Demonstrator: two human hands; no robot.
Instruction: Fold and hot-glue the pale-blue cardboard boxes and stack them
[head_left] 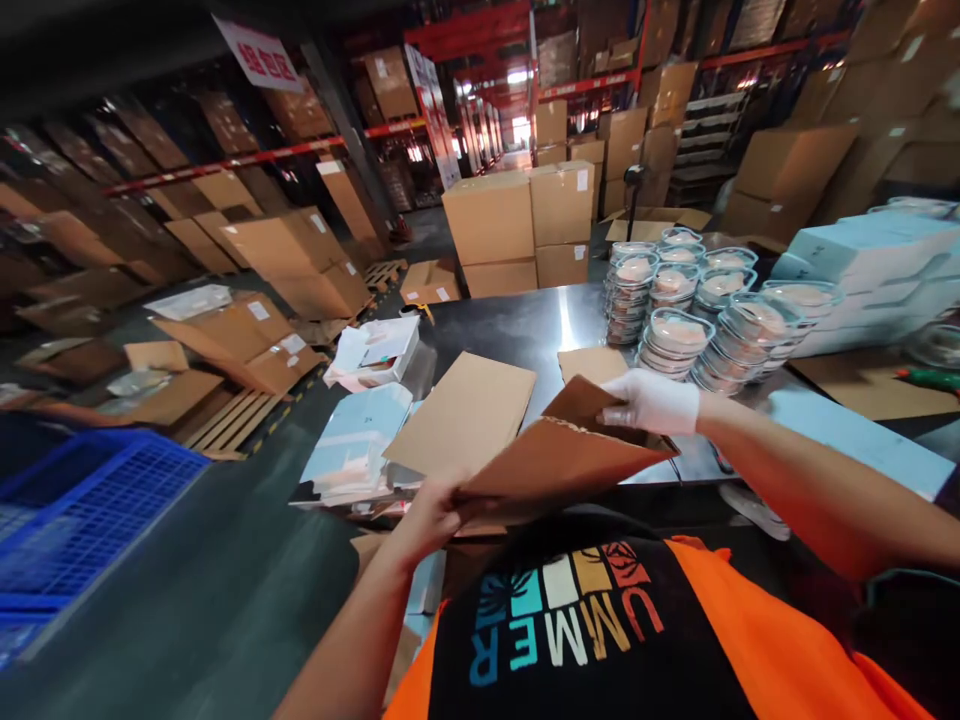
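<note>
Close to my body I hold a folded piece of brown cardboard (555,462), tilted over the table's near edge. My left hand (441,512), bare, is closed on its left corner. My right hand (656,402), in a white glove, grips its upper right part, fingers wrapped over the edge. A flat cardboard sheet (469,412) lies on the dark shiny table (495,325), just beyond the held piece. Behind my right hand, a smaller cardboard piece (589,364) shows in part. Stacks of clear round containers (675,338) stand beyond that hand.
Light blue flat boxes (358,435) and a white box with papers (375,352) sit at the table's left. More pale blue boxes (862,260) are stacked at the right. A blue crate (105,500) stands on the floor at left. Large cartons (491,220) rise behind the table.
</note>
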